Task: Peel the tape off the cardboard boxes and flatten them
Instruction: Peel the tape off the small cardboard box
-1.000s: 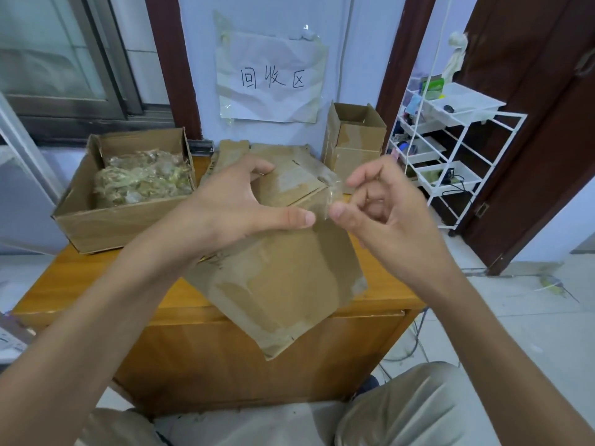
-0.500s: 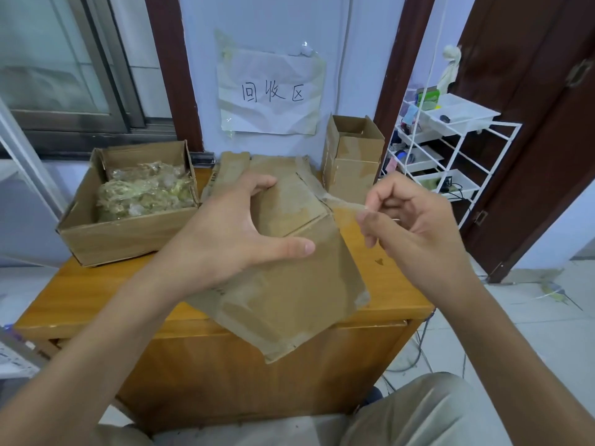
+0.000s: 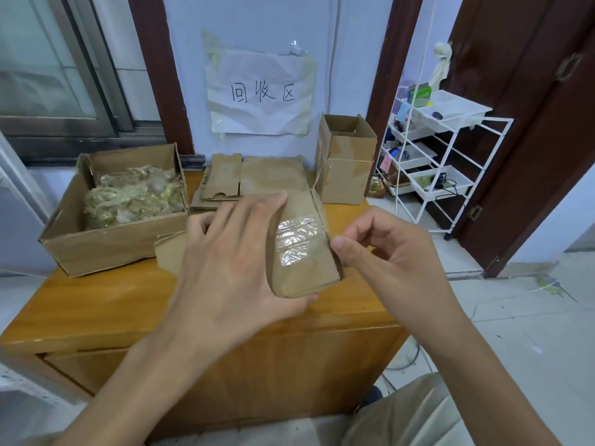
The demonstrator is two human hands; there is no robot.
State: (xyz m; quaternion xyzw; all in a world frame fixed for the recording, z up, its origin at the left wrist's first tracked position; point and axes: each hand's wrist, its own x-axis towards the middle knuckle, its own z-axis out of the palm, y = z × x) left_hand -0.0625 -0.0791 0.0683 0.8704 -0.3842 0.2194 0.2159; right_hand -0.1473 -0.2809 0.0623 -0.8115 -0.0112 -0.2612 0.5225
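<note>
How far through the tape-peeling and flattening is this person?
Done: a stack of flattened brown cardboard by the wall, crumpled tape in the open box. In hand: left hand grips a flattened piece; right hand picks at its clear tape. Left: the upright small box.

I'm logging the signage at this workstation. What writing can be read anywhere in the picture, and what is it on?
"回收区": handwritten in dark ink on the crumpled white paper sign taped to the wall above the wooden cabinet.
Dark printed marks on the edge of the flattened cardboard at the back: too small to read.
Green package on the white wire rack: any print is too blurred to read.
</note>
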